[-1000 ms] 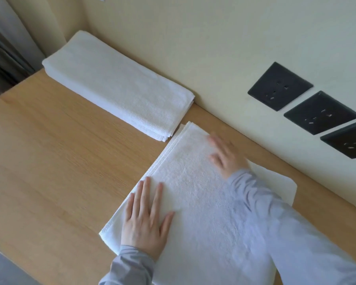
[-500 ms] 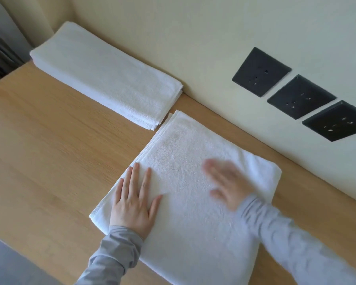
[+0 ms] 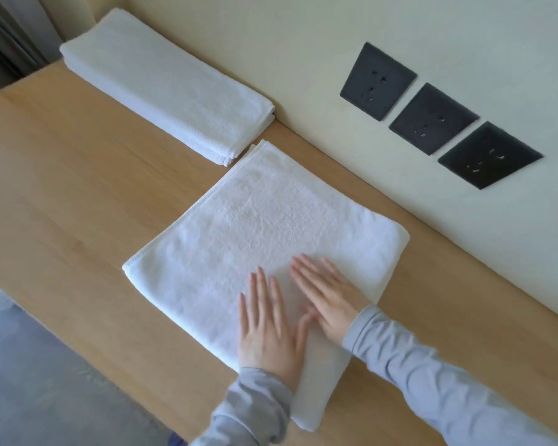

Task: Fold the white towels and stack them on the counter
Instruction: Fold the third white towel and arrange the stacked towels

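Observation:
A white towel, folded into a broad rectangle, lies flat on the wooden counter. My left hand lies flat on its near right part with straight fingers. Right beside it, my right hand also presses flat on the towel, fingers straight and pointing to the far left. The two hands nearly touch. At the back left, against the wall, a stack of folded white towels sits as a long narrow pile, its near end almost touching the flat towel's far corner.
Three black wall sockets sit on the cream wall behind the counter. The counter's front edge runs along the lower left, with grey floor below. A dark curtain hangs at the far left.
My right hand has slid back across the towel from its far part towards me. My left hand has moved right along the near edge, so both now lie side by side.

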Available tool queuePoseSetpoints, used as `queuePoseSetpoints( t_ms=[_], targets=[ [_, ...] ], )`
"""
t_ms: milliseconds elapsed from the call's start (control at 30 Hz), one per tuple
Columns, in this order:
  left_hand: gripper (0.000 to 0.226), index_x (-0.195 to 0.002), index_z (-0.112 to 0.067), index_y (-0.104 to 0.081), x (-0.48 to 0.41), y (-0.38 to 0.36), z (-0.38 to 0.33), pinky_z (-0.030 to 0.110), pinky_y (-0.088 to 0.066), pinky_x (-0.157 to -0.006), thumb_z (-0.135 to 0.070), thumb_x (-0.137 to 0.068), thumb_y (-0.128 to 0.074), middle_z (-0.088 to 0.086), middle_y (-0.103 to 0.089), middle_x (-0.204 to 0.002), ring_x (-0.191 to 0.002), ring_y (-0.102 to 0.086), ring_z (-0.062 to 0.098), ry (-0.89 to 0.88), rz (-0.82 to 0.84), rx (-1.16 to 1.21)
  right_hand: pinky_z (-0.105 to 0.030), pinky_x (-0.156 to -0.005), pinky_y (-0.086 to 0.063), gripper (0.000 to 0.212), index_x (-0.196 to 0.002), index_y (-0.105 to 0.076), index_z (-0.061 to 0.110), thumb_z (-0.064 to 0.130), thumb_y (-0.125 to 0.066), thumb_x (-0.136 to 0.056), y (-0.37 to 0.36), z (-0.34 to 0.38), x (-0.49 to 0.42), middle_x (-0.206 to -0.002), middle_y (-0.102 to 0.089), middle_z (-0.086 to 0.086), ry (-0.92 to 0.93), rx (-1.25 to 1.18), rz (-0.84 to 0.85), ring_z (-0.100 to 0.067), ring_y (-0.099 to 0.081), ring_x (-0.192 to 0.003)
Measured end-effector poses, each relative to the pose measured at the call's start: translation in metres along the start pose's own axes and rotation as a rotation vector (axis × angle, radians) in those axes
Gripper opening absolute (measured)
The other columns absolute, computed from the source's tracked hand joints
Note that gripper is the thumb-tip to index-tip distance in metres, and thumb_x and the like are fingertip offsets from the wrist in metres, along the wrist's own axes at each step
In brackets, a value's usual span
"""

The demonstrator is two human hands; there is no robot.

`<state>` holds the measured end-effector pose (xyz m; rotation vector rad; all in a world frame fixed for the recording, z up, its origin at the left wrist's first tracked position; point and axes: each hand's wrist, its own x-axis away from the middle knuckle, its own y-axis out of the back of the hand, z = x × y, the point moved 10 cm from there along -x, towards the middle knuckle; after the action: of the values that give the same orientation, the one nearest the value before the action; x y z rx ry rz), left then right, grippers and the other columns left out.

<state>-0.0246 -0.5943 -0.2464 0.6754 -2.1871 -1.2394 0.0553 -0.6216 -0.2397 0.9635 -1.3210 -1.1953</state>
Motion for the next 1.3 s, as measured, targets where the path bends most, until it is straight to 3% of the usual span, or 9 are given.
queuePoseSetpoints(
  t_ms=[167,333,500,633,800,933,1033,1133,1300],
  targets=[
    [0.079,-0.138,0.003,-0.036,0.038,-0.031,-0.01,0.039,-0.011,-0.113,-0.055,-0.094,-0.008,0.018,-0.033,-0.148,-0.137,-0.031,0.031,0.102,0.005,-0.016,-0.05,-0.11,-0.028,0.059,-0.139,-0.042,0.007,0.036,-0.035,-0.089,-0.019,-0.019,0.026,-0.147,-0.039,-0.007,0.062,0.057,0.089,-0.023,-0.035,-0.137],
    [0.076,-0.145,-0.002,-0.023,0.04,-0.042,-0.004,0.04,-0.007,-0.115,-0.056,-0.092,-0.017,0.012,-0.02,-0.154,-0.143,-0.012,0.021,0.091,-0.048,-0.061,-0.043,-0.118,-0.009,0.064,-0.148,-0.018,0.011,0.045,-0.012,-0.094,-0.016,-0.154,0.035,-0.156,-0.017,-0.005,-0.3,0.052,0.083,-0.021,-0.016,-0.145],
    [0.076,-0.146,-0.006,-0.017,0.042,-0.039,-0.005,0.036,0.001,-0.116,-0.057,-0.091,-0.012,0.008,-0.013,-0.155,-0.144,-0.004,0.019,0.108,-0.092,-0.048,-0.041,-0.111,-0.027,0.058,-0.147,-0.021,0.019,0.044,-0.033,-0.097,-0.03,-0.218,0.039,-0.151,-0.028,-0.01,-0.732,-0.438,0.076,-0.029,-0.032,-0.136],
    [0.074,-0.147,-0.012,-0.022,0.042,-0.02,-0.001,0.031,0.004,-0.118,-0.059,-0.09,-0.012,-0.001,-0.006,-0.155,-0.145,0.001,0.02,0.135,-0.186,0.17,-0.036,-0.107,-0.029,0.056,-0.142,-0.035,0.022,0.047,-0.044,-0.093,-0.021,-0.224,0.039,-0.146,-0.039,-0.005,-0.842,-0.667,-0.005,-0.026,-0.037,-0.133],
    [0.071,-0.144,-0.014,-0.029,0.082,0.011,0.066,0.048,-0.02,-0.11,-0.031,-0.085,-0.064,0.007,-0.025,-0.152,-0.139,-0.022,0.028,0.771,-0.497,0.561,-0.033,-0.092,-0.041,0.046,-0.124,-0.054,0.018,0.047,-0.053,-0.089,-0.013,-0.234,0.028,-0.121,-0.058,-0.003,-0.891,-0.749,0.011,-0.023,-0.051,-0.105],
    [0.074,-0.139,-0.008,-0.034,0.102,-0.026,0.094,0.053,-0.032,-0.106,-0.028,-0.079,-0.072,0.016,-0.038,-0.139,-0.129,-0.037,0.034,1.177,-0.438,0.992,-0.027,-0.07,-0.039,0.042,-0.098,-0.057,0.012,0.051,-0.056,-0.086,-0.011,-0.233,0.013,-0.085,-0.053,0.0,-0.865,-0.722,0.106,-0.024,-0.049,-0.089],
    [0.048,-0.112,-0.003,-0.051,0.099,-0.047,0.09,0.053,-0.044,-0.097,-0.03,-0.078,-0.073,0.02,-0.055,-0.115,-0.104,-0.057,0.034,1.207,-0.369,1.169,-0.031,-0.088,-0.039,0.062,-0.122,-0.051,0.007,0.056,-0.055,-0.084,-0.015,-0.231,0.007,-0.11,-0.056,-0.007,-0.861,-0.678,0.198,-0.026,-0.052,-0.104],
    [0.063,-0.125,-0.001,-0.045,0.1,-0.055,0.083,0.048,-0.044,-0.097,-0.034,-0.079,-0.071,0.019,-0.055,-0.121,-0.107,-0.056,0.037,1.276,-0.306,1.22,-0.036,-0.104,-0.036,0.076,-0.135,-0.041,0.007,0.059,-0.056,-0.082,-0.019,-0.232,0.006,-0.134,-0.049,-0.01,-0.867,-0.643,0.236,-0.029,-0.047,-0.123],
    [0.056,-0.113,0.001,-0.053,0.099,-0.059,0.085,0.048,-0.045,-0.094,-0.041,-0.079,-0.07,0.02,-0.06,-0.108,-0.097,-0.058,0.037,1.265,-0.227,1.244,-0.029,-0.088,-0.033,0.055,-0.106,-0.047,0.018,0.062,-0.061,-0.076,-0.024,-0.236,0.017,-0.105,-0.045,-0.005,-0.888,-0.77,0.189,-0.017,-0.044,-0.097]
  ],
)
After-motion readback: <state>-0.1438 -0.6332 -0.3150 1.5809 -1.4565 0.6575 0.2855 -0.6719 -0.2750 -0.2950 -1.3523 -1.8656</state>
